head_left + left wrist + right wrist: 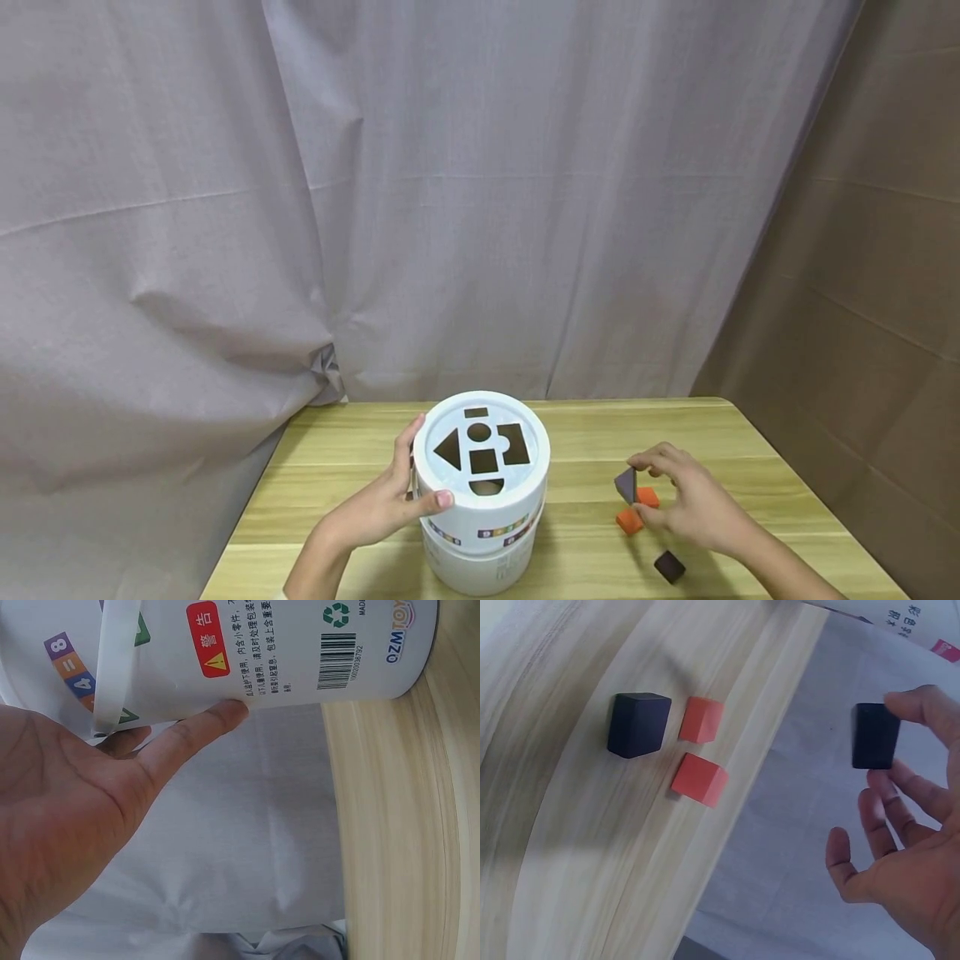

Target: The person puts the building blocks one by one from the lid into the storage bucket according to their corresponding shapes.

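My left hand (378,508) rests against the side of a white shape-sorter bucket (480,533), thumb at the lid's front rim and spread fingers along the left side. In the left wrist view a straight finger (191,739) touches the bucket's printed wall. The lid (450,482) has several cut-out holes, one of them triangular. Right of the bucket, my right hand (693,500) pinches a dark purple triangular block (626,485) between thumb and fingertips. In the right wrist view this block (875,736) shows a dark rectangular side, and the other fingers are loosely bent.
Two orange blocks (700,780) and a dark block (639,724) lie on the wooden table (585,433) below the right hand. A grey curtain (480,208) hangs behind the table, and a brownish one (862,275) borders the right side.
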A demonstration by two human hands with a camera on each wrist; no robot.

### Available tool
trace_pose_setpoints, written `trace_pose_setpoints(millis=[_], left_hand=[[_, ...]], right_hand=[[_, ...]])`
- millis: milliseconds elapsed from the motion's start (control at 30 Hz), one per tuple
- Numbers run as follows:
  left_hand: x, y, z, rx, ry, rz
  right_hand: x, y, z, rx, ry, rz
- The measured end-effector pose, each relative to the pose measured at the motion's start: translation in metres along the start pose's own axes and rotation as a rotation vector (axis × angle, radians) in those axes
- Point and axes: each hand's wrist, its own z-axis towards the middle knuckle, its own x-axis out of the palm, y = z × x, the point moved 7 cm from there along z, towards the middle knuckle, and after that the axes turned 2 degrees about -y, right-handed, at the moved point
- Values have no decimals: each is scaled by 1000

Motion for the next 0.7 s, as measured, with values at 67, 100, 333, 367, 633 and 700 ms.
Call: trace_pose_setpoints(millis=[67,100,333,367,633,700], left_hand=[[0,0,0,1,-2,1],[0,0,0,1,-3,2],[0,-1,-1,-7,-5,3],[0,-1,-1,-8,-5,4],[0,-1,-1,-11,-6,0],[0,-1,-1,-13,-8,1]], right_hand=[[-2,2,2,-15,-24,16],[-3,2,3,-15,-29,27],[-8,9,9,0,-34,93],[-9,11,10,1,-39,97],[-15,30,19,-24,-85,125],[-16,35,21,-27,-92,124]])
